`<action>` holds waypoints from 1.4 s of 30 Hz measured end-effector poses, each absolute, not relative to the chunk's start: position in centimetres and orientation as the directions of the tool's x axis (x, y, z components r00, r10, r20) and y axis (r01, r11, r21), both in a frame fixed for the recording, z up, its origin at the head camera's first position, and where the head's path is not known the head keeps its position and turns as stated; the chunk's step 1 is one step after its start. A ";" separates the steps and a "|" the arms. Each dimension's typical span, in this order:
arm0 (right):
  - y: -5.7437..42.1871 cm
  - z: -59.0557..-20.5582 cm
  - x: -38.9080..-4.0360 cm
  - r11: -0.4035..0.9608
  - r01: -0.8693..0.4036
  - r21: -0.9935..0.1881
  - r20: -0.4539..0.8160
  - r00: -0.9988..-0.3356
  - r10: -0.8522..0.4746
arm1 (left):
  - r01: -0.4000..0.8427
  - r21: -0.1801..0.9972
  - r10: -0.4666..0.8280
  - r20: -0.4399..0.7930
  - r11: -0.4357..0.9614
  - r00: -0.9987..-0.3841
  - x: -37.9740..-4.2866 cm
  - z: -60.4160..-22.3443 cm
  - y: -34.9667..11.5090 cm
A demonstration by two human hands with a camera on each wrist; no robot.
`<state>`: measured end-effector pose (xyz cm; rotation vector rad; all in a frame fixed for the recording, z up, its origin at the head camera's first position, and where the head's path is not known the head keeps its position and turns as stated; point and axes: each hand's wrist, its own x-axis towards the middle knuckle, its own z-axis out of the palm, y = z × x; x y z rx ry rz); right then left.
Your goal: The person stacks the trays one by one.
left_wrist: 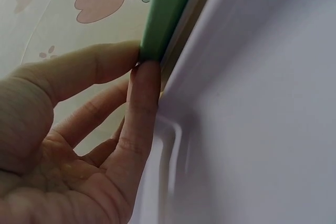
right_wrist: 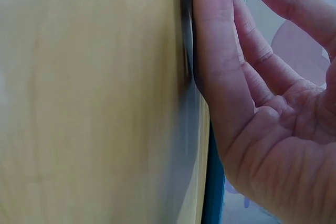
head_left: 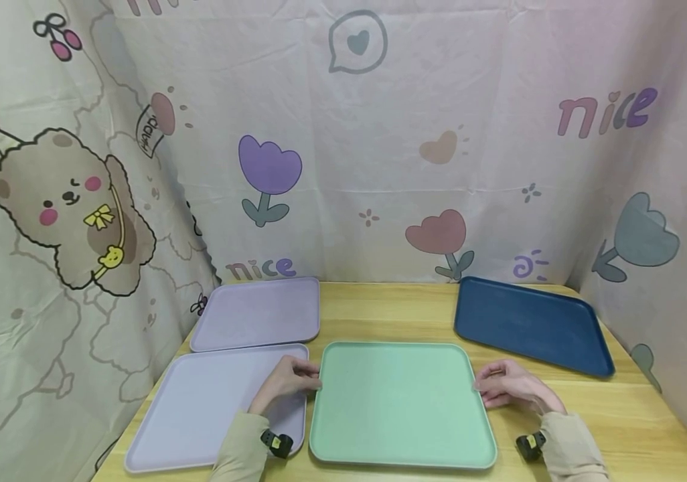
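Tabletop (head_left: 388, 311), green tray (head_left: 404, 405) (left hand (head_left: 285, 382), right hand (head_left: 512, 385) at its edges).

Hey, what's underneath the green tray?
Wooden tabletop shows past the far edge of the green tray; the left hand and right hand grip its sides. Whatever lies directly beneath is covered.

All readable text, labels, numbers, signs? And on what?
"nice": white printed fabric curtain, upper right.
"nice": same curtain, lower left.
Top lettering: cut off.
White banner beside beige cartoon bear: too distorted.
Black wrist devices: too small.
Mint-green rectangular tray, two lilac rectangular trays, dark-blue rectangular tray: none visible.
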<state>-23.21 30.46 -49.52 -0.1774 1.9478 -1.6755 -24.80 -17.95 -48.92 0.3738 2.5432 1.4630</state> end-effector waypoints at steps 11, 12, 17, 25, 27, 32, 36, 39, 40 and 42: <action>30.5 -49.4 -23.2 0.219 0.229 -0.949 -0.305 -0.846 -0.436 | 0.077 0.903 0.292 -0.055 0.422 -0.955 -24.5 -48.6 -17.9; 30.6 -49.3 -23.1 0.216 0.222 -0.951 -0.298 -0.846 -0.442 | 0.071 0.903 0.287 -0.059 0.424 -0.956 -24.4 -48.6 -17.9; 31.3 -49.0 -23.0 0.199 0.160 -0.967 -0.235 -0.862 -0.448 | 0.029 0.911 0.270 -0.091 0.411 -0.959 -24.3 -48.6 -17.8; 32.8 -48.9 -22.9 0.246 0.017 -0.969 -0.082 -0.963 -0.255 | 0.033 0.930 0.267 -0.071 0.366 -0.961 -24.3 -48.9 -17.9; 33.2 -48.8 -22.9 0.294 0.015 -0.956 -0.053 -0.991 -0.120 | 0.034 0.932 0.266 -0.068 0.361 -0.962 -24.3 -48.9 -17.9; 34.7 -48.5 -22.5 0.418 0.111 -0.902 -0.016 -0.975 0.224 | 0.040 0.935 0.258 -0.056 0.352 -0.964 -24.3 -48.9 -17.8; 36.4 -48.2 -22.6 0.393 0.234 -0.889 -0.037 -0.892 0.450 | 0.068 0.937 0.266 -0.028 0.343 -0.963 -24.3 -48.8 -17.9; 37.8 -48.2 -22.8 0.320 0.298 -0.899 -0.065 -0.815 0.576 | 0.094 0.931 0.280 -0.009 0.353 -0.960 -24.4 -48.8 -18.0; 38.3 -48.2 -22.8 0.305 0.314 -0.899 -0.074 -0.795 0.602 | 0.100 0.928 0.282 -0.006 0.360 -0.959 -24.4 -48.9 -18.1; 39.2 -48.3 -22.8 0.286 0.333 -0.899 -0.088 -0.774 0.626 | 0.118 0.919 0.285 0.007 0.375 -0.959 -24.5 -48.8 -18.1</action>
